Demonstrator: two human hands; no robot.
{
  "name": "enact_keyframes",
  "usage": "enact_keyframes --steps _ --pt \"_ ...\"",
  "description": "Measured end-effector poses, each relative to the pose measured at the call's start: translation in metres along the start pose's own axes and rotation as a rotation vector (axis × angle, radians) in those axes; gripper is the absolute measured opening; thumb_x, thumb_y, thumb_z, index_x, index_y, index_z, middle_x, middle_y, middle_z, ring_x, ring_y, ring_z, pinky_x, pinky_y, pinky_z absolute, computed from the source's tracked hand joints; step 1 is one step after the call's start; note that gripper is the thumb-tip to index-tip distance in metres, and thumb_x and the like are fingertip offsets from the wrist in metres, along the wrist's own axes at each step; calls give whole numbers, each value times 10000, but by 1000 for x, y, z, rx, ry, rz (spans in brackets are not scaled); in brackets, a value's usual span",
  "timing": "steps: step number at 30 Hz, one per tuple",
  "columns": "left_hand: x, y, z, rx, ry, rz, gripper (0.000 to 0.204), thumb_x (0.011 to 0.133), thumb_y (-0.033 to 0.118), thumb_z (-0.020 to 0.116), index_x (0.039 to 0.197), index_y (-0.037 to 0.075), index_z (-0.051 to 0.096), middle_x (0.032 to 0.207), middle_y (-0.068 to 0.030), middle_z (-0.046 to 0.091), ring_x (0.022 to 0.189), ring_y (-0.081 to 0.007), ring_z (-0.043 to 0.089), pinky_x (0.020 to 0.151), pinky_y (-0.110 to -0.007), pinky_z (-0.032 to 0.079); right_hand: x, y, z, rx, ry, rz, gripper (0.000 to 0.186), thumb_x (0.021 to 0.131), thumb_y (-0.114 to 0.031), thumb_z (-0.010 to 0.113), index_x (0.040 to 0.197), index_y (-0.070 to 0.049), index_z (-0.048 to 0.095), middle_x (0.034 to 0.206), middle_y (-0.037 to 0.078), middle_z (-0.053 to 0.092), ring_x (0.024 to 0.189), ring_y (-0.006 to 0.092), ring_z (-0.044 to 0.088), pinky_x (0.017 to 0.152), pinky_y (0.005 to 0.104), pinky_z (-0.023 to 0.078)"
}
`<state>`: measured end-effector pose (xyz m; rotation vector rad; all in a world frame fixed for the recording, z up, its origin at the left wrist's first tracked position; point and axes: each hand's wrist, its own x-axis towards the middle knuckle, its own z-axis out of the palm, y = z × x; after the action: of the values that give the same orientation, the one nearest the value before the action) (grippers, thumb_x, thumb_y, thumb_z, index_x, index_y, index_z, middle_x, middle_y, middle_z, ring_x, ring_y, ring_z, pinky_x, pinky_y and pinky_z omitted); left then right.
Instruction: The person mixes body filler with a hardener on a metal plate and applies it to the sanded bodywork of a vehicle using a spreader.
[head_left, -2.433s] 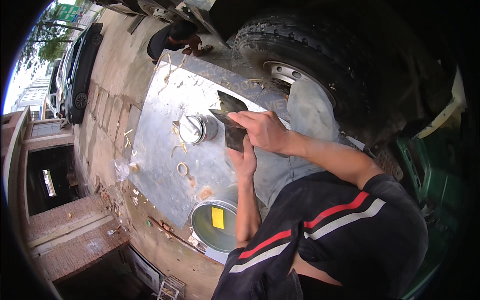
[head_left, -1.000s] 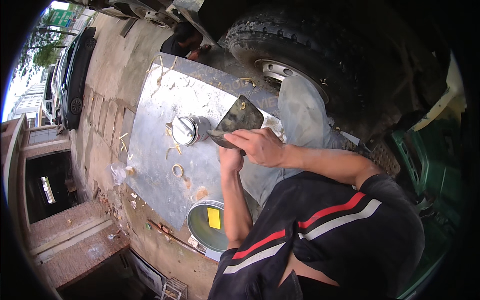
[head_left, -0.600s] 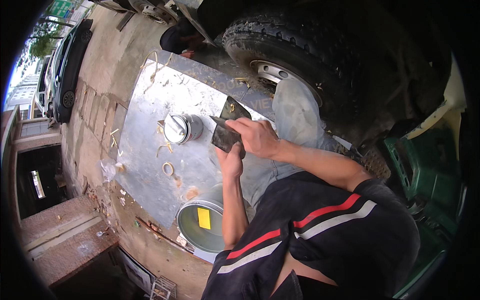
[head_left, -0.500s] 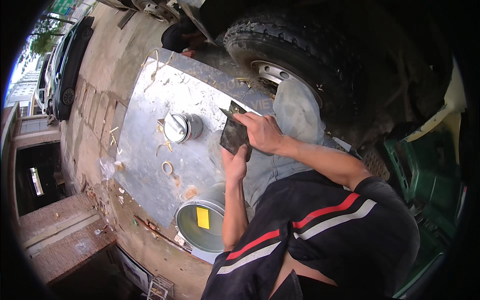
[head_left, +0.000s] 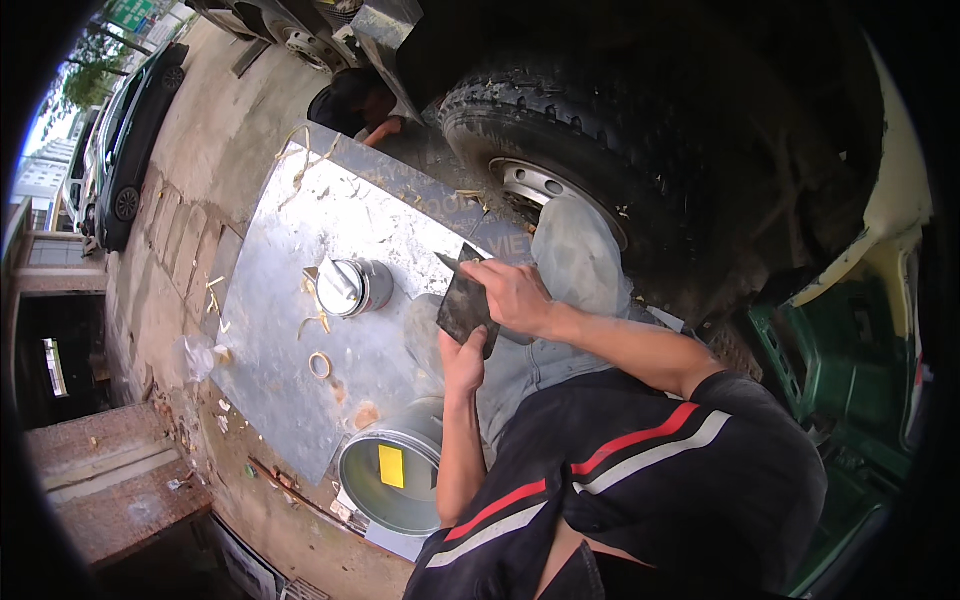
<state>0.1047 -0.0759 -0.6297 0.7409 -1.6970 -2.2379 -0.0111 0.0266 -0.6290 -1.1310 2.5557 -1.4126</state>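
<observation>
My left hand (head_left: 463, 365) is closed on the lower edge of a dark, flat, smeared plate (head_left: 464, 312). Above it, my right hand (head_left: 517, 298) pinches a thin dark blade (head_left: 447, 262), which looks like a scraper and lies against the plate's upper end. The fingers partly cover the blade, so its full shape is hidden. To the left of the hands, a small round can (head_left: 375, 287) stands on a grey metal sheet (head_left: 275, 350), a whitish piece lying across its top. A roll of tape (head_left: 320, 365) lies nearer me on the sheet.
A large bucket (head_left: 375, 515) with a yellow label inside stands by my left forearm. A big truck tyre (head_left: 560, 120) and a green-and-cream body panel (head_left: 860, 330) are at the right. Another person (head_left: 350, 100) crouches beyond the sheet. A dark car (head_left: 140, 140) is parked far left.
The view has shifted slightly, showing more of the crouching person. Both hands keep their holds, and the blade sits slightly lower against the plate.
</observation>
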Motion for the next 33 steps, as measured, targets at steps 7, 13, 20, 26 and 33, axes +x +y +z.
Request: enact_keyframes --steps 7,13,20,26,33 --pt "3 -13 -11 -124 -2 -74 442 776 -130 525 1199 -3 552 1071 -67 626 934 -179 643 792 -310 527 -2 9 1 -5 -17 2 442 780 -29 561 1218 -57 617 1022 130 659 830 349 676 694 466 543" --pt "-3 3 -7 -164 -1 -89 514 774 -140 515 1272 -14 524 1152 -97 630 1044 -210 636 911 -340 512 10 13 -9 -66 -37 32 437 767 22 545 1193 -37 624 1004 129 681 846 340 677 689 424 557" --pt "-4 5 -20 -199 -7 -123 534 774 -155 523 1288 -9 498 1196 -106 618 1089 -226 625 941 -343 503 5 17 -7 -59 -27 15 388 813 -53 535 1187 -79 633 987 141 682 825 363 675 694 451 552" --pt "-11 22 -31 -354 -44 -61 521 794 -142 574 1293 -15 495 1229 -127 613 1123 -243 615 976 -378 493 23 77 -12 -48 -66 322 391 773 -23 546 1144 -81 654 951 243 673 920 444 636 806 505 520" --pt "5 50 -41 -433 -52 -5 492 792 -104 646 1263 -43 518 1182 -154 638 1054 -257 652 933 -377 530 32 51 -65 888 -51 663 291 875 -47 616 1161 7 617 1098 73 682 945 163 659 842 338 532"
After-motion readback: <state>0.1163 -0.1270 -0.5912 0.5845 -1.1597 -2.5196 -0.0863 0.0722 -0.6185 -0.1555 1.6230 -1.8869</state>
